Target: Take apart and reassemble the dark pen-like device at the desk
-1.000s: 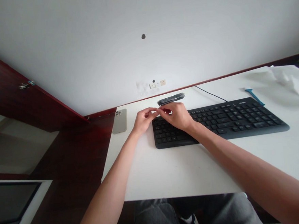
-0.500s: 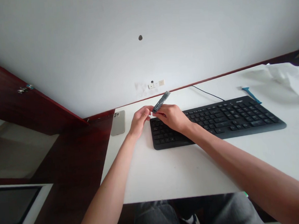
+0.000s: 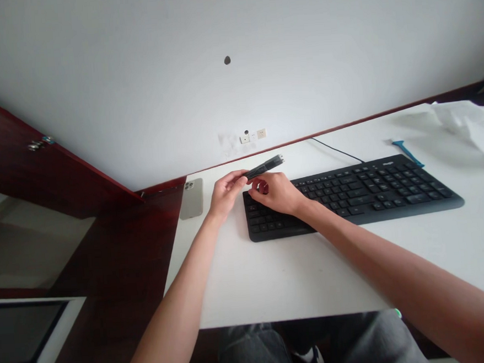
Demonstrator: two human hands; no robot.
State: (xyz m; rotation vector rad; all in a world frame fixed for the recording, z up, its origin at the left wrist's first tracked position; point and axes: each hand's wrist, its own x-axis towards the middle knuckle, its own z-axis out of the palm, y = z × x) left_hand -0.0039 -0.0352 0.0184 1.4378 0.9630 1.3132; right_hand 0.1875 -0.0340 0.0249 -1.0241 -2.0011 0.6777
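My left hand (image 3: 225, 192) pinches one end of a slim dark stick-shaped object (image 3: 265, 166), which points up and to the right above the keyboard's far left corner. My right hand (image 3: 278, 193) hovers just below it over the left keys of the black keyboard (image 3: 362, 191), fingers curled with thumb and forefinger close together; what they hold, if anything, is too small to name. The keyboard lies on the white desk (image 3: 298, 277), its cable (image 3: 335, 150) running to the back edge.
A grey phone (image 3: 192, 198) lies face down at the desk's far left corner. A blue tool (image 3: 406, 153) and crumpled white paper (image 3: 470, 124) sit at the far right. Dark red wooden furniture (image 3: 118, 251) borders the desk on the left. Wall sockets (image 3: 253, 135) are behind.
The dark stick has tilted from steep to flatter, its free end swinging right. My right hand has let go of it and dropped slightly; the left hand keeps its grip.
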